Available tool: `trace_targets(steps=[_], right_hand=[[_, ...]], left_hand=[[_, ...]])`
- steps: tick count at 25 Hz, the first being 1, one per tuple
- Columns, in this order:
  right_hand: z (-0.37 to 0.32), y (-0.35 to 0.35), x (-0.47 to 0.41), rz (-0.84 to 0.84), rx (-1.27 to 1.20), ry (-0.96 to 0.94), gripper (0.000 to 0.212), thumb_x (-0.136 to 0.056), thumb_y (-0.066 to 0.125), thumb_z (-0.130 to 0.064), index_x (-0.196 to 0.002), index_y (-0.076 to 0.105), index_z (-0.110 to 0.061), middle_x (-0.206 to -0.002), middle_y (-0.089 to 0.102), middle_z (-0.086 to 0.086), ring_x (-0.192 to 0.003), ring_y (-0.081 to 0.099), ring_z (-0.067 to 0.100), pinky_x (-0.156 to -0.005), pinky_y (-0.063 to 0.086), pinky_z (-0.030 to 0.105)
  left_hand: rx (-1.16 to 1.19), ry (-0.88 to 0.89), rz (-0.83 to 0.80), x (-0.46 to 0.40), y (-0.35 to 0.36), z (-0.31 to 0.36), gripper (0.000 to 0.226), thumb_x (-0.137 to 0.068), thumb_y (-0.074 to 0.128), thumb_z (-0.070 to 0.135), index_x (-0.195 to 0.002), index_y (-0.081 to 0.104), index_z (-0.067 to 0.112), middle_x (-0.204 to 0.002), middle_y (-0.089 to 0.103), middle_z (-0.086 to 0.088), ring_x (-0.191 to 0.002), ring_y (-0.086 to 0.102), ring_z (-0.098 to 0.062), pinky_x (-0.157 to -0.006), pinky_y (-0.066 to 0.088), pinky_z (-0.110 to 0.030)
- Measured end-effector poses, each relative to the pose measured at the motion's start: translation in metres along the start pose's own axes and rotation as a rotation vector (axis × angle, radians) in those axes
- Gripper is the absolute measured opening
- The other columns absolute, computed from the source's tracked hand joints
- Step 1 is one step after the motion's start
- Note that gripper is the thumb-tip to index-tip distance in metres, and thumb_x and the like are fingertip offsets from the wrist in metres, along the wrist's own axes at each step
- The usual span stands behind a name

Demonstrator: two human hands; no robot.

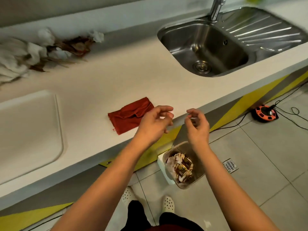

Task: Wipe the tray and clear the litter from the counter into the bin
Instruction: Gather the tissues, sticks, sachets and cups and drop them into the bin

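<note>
Left hand (154, 124): frame centre, over the desk's front edge, fingers loosely curled and spread, holding nothing.
Right hand (197, 125): just beside it, above the bin, fingers loosely bent; whether it pinches anything, cannot tell.
Bin (198, 179): on the floor below, litter inside.
Red cloth (129, 115): flat on the desk (103, 77), partly behind the left hand.
Tray (30, 130): left edge.
Litter pile (46, 50): upper left.
Sink (206, 50): upper right.

Single head view: looks steeply down, wide-angle, close over counter (116, 77) edge; sink (206, 47) upper right, floor lower right.
</note>
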State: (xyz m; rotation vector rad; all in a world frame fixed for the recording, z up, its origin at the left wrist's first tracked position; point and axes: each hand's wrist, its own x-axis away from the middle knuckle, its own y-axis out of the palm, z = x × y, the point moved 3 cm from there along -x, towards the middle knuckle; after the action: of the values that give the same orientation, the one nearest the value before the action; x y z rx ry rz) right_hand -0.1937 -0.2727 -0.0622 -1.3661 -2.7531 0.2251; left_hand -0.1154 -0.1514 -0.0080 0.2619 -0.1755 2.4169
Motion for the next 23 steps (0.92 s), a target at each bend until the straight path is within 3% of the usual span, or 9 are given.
trace_targets(steps=[2,5,8,14,23], right_hand=[[-0.034,0.029,-0.004,-0.074,-0.029,-0.069,0.03,-0.087,0.051,0.004,-0.089,0.055,-0.026,-0.076,0.053,-0.009,-0.056,0.048,-0.006,-0.049,0.036,0.008],[-0.065,0.074,-0.008,-0.173,-0.009,-0.129,0.024,-0.088,0.05,0.002,-0.093,0.057,-0.02,-0.078,0.053,-0.01,-0.057,0.048,-0.005,-0.05,0.035,0.008],[-0.087,0.128,-0.005,-0.255,0.007,-0.164,0.021,-0.088,0.05,0.0,-0.093,0.058,-0.019,-0.078,0.054,-0.01,-0.055,0.046,-0.002,-0.047,0.035,0.009],[-0.105,0.215,-0.002,-0.387,0.07,-0.175,0.019,-0.087,0.052,-0.002,-0.093,0.059,-0.019,-0.08,0.055,-0.009,-0.062,0.048,0.008,-0.051,0.035,0.008],[-0.094,0.28,-0.024,-0.496,0.199,-0.126,0.017,-0.088,0.053,-0.003,-0.094,0.06,-0.017,-0.087,0.056,-0.003,-0.054,0.047,0.003,-0.049,0.036,0.007]], left_hand=[[0.03,0.043,0.117,0.0,-0.037,0.016,0.019,-0.091,0.051,0.0,-0.099,0.057,0.016,-0.08,0.057,0.003,-0.06,0.058,0.0,-0.049,0.046,-0.017],[0.046,0.046,0.24,-0.002,-0.091,0.029,0.021,-0.091,0.051,0.004,-0.092,0.059,0.024,-0.085,0.059,0.003,-0.07,0.059,-0.009,-0.053,0.047,-0.02],[0.056,0.075,0.33,0.002,-0.154,0.04,0.018,-0.092,0.052,0.008,-0.099,0.06,0.022,-0.09,0.06,0.002,-0.073,0.058,-0.01,-0.059,0.047,-0.023],[0.091,0.109,0.481,0.005,-0.252,0.039,0.017,-0.091,0.052,0.006,-0.102,0.059,0.019,-0.088,0.059,0.002,-0.072,0.056,-0.009,-0.06,0.046,-0.023],[0.105,0.036,0.632,-0.025,-0.339,0.011,0.015,-0.091,0.054,0.008,-0.101,0.06,0.019,-0.086,0.059,0.002,-0.073,0.056,-0.009,-0.059,0.045,-0.023]])
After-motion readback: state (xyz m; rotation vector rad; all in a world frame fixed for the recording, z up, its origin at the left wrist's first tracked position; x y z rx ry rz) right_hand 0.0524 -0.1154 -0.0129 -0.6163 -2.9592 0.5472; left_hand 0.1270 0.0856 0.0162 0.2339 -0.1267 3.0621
